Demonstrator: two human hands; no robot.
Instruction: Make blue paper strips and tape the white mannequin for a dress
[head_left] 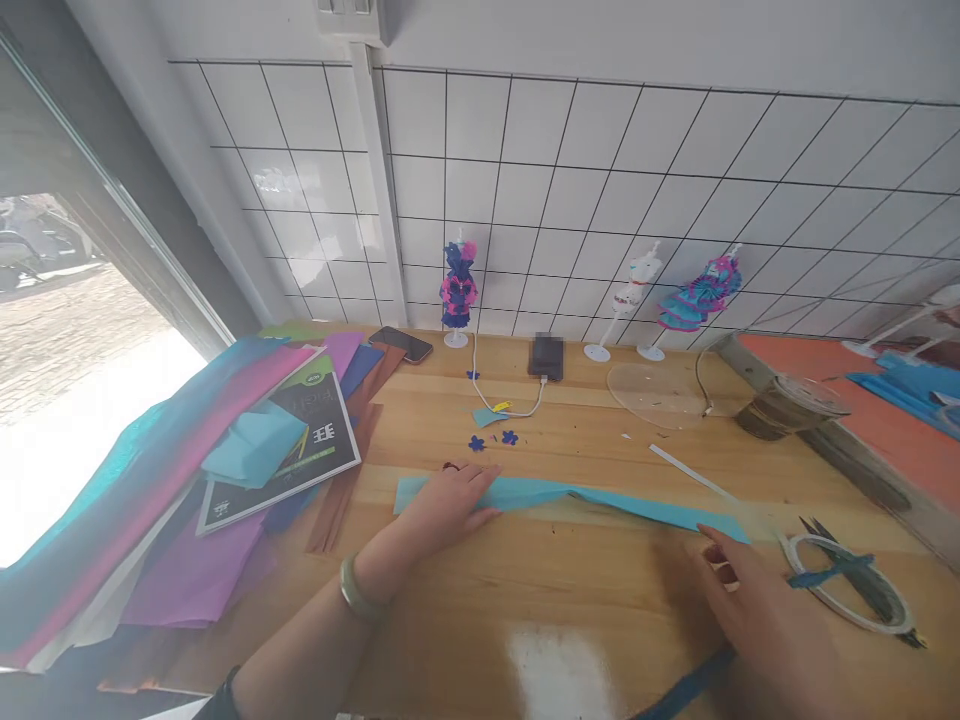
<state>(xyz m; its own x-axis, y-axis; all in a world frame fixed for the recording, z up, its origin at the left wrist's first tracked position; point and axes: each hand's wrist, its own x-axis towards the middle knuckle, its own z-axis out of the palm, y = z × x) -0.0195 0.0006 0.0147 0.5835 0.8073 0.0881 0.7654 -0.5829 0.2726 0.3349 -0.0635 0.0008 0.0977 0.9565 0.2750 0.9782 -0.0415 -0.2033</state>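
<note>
A person's left hand [450, 505] lies flat, fingers spread, pressing one end of a long light-blue paper strip [570, 497] stretched across a wooden table [525, 590]. The right hand [757, 610] rests open at the strip's other end, fingertips touching it, near scissors [855, 585]. Coloured paper sheets [150, 500] lie heaped to the left.
</note>
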